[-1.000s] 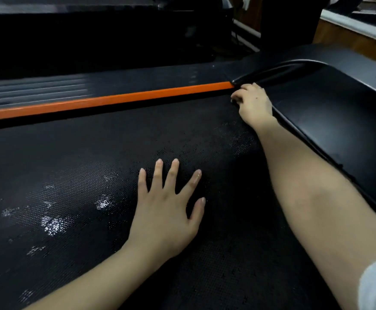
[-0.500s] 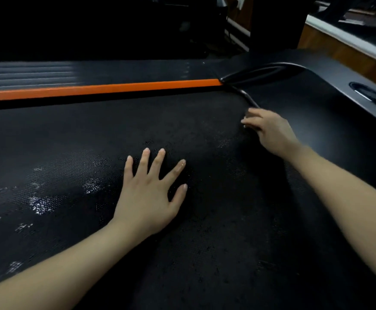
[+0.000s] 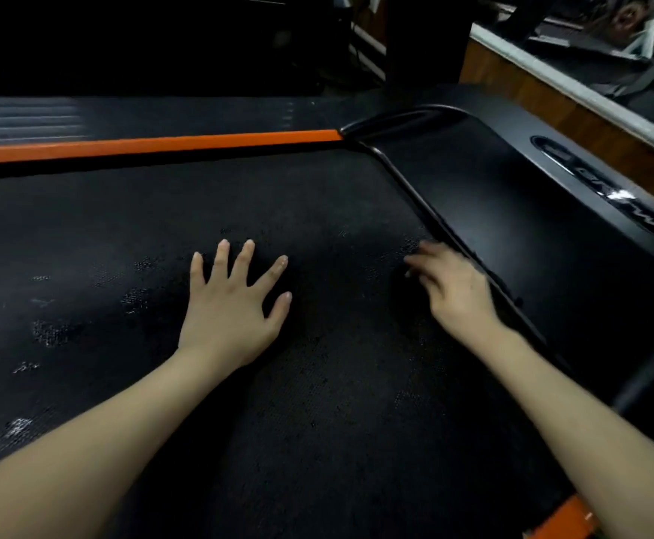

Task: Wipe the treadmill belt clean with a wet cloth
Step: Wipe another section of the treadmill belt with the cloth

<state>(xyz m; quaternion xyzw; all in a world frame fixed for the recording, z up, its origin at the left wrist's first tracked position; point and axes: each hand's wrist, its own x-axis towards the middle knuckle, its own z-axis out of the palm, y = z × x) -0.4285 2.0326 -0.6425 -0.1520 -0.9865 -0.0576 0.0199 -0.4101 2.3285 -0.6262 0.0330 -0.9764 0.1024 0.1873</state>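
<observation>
The black textured treadmill belt (image 3: 317,383) fills most of the view, with glinting wet patches (image 3: 49,332) on its left part. My left hand (image 3: 232,309) rests flat on the belt, fingers spread and straight. My right hand (image 3: 453,289) is blurred at the belt's right edge, beside the motor cover's rim. Its fingers curl over a dark lump, apparently a dark cloth (image 3: 409,280), which is hard to tell from the belt.
An orange side rail (image 3: 154,145) runs along the belt's far edge, and an orange corner (image 3: 566,519) shows at the bottom right. The glossy black motor cover (image 3: 531,227) rises on the right. A wooden ledge (image 3: 551,95) stands behind it.
My right hand has slid from the belt's far right corner toward me along the motor cover's rim. My left hand has stayed flat on the belt.
</observation>
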